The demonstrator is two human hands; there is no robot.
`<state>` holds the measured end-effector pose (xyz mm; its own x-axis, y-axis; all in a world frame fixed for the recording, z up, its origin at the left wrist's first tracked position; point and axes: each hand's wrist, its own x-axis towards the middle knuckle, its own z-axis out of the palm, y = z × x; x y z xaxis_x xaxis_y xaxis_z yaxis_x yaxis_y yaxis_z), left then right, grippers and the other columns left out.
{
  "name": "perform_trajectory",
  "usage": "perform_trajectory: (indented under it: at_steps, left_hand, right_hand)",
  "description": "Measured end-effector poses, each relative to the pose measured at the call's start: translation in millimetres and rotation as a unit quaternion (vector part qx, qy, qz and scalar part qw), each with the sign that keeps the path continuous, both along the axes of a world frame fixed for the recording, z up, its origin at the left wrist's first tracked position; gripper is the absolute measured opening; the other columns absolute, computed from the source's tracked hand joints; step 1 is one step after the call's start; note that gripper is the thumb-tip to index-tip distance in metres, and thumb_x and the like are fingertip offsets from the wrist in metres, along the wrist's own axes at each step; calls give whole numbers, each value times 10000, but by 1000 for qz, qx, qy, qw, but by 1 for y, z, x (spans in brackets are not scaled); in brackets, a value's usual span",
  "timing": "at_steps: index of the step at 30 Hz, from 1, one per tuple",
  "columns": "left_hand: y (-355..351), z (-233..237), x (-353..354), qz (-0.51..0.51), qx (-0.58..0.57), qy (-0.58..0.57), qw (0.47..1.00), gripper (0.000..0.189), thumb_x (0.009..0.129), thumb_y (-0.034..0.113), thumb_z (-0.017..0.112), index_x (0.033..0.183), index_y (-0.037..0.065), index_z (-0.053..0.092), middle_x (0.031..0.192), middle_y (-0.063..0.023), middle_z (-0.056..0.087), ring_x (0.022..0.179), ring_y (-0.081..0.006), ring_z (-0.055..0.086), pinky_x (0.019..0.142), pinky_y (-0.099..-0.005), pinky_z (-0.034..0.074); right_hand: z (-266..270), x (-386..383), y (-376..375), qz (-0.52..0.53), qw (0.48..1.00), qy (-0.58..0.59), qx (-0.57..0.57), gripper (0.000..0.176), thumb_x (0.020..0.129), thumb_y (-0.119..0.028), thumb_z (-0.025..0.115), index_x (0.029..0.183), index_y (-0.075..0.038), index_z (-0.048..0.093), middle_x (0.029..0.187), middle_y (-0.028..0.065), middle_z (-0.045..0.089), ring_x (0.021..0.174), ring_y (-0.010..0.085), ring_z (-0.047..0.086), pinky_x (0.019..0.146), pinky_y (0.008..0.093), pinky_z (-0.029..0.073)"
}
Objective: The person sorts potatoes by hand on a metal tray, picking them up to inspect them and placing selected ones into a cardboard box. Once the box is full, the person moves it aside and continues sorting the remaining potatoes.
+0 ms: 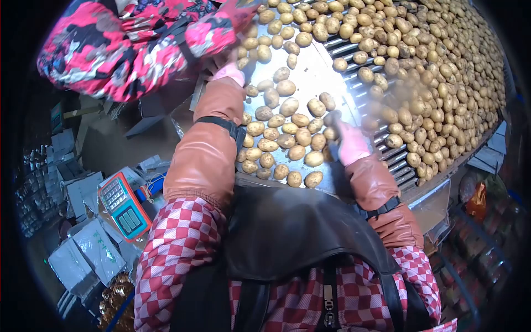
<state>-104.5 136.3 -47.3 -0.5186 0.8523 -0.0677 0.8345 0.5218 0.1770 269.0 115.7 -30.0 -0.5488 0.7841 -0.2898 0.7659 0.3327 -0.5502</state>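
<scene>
right hand [350, 144] in a pink glove, brown sleeve cover up the forearm. fingers curl down at the right edge of a loose group of potatoes [287, 138], touching or just beside the nearest ones. it's blurred, so can't tell how far open it is or whether it has one in its grip.

left hand [229, 72], also in a pink glove, reaches to the far left edge of the same group. it's mostly hidden behind its own forearm and a co-worker's sleeve [127, 50] in a red-pink camo print. can't tell if it's open or closed, or holding anything.

writing: nothing legible. the scale [124, 206], orange frame and blue face with a grey keypad, sits low at left, its markings too small to read. the white packs [91, 249] beside it carry faint green print, unreadable.

potatoes lie single-layer on the steel tabletop [312, 77], between the two hands. to the right the tabletop meets a roller belt [387, 157], and a dense heap of potatoes [442, 83] covers that belt to the far edge, with some blurred near the seam.

black apron [298, 232] over red-white check sleeves fills the bottom of the view.
</scene>
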Motion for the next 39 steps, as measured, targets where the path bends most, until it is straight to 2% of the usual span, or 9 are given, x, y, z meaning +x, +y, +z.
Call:
perform_trajectory:
  at_steps: [3,7,15,22,26,28,31,35,39]
  left_hand:
    - [-20,-7,39,-90,-79,49,992,523,922,465,616,1397,252,564,1587,-215,288,1485,-439,189,1186,-500,266]
    - [-94,22,64,-114,-15,-160,980,412,953,343,599,1344,216,618,1596,-217,259,1467,-469,210,1205,-484,242]
    - [-183,15,87,-302,-57,-59,950,536,893,396,638,1393,237,529,1470,-141,455,1409,-407,339,1123,-600,290]
    - [-169,31,86,-184,14,-60,981,235,891,201,592,1098,142,686,1025,-117,676,1041,-339,604,932,-455,466]
    - [-110,32,113,-290,43,-73,953,438,835,72,565,1261,170,594,1236,-149,588,1122,-335,596,962,-456,478]
    - [-75,36,122,-288,-87,-77,950,449,876,65,487,1300,189,568,1313,-167,557,1144,-343,604,957,-460,489]
    - [-41,19,128,-287,-226,-22,931,344,968,153,408,1279,133,555,1280,-228,576,1117,-371,635,923,-449,517]
    - [-35,37,123,-305,-221,-19,926,304,944,176,520,1211,88,637,1157,-193,688,1106,-343,662,938,-467,525]
    - [-37,26,109,-226,-215,-86,946,605,857,425,716,1360,139,537,1180,-197,675,1127,-362,636,951,-450,502]
  right_hand:
    - [-4,10,-13,3,996,63,-66,628,822,-216,714,1405,-105,511,1323,188,588,1209,360,569,1040,425,461]
    - [6,32,-26,-177,940,159,-244,477,871,-124,711,1336,-88,607,1184,146,687,1108,208,653,985,297,489]
    - [18,51,-28,-380,688,375,-492,311,975,-204,590,1203,5,631,884,65,627,717,145,605,625,282,534]
    - [26,89,-57,-382,679,458,-428,557,950,-458,625,1258,1,563,867,63,621,738,163,605,625,287,521]
    - [18,186,-85,-504,623,460,-382,421,900,-366,709,1142,-37,607,861,80,659,637,162,598,506,277,480]
    - [22,257,-105,-558,692,364,-278,391,914,-346,680,1117,-14,635,900,115,687,692,211,636,593,354,531]
    - [3,359,-146,-451,885,-110,34,510,894,-410,685,1214,-15,640,1115,181,687,1019,306,650,914,373,497]
    - [-5,307,-161,-560,775,293,14,352,962,-187,635,1276,-29,619,1076,100,693,919,207,656,831,293,512]
    - [27,176,-131,-415,857,278,-130,398,991,-145,601,1368,-33,537,1076,92,668,869,167,644,795,277,507]
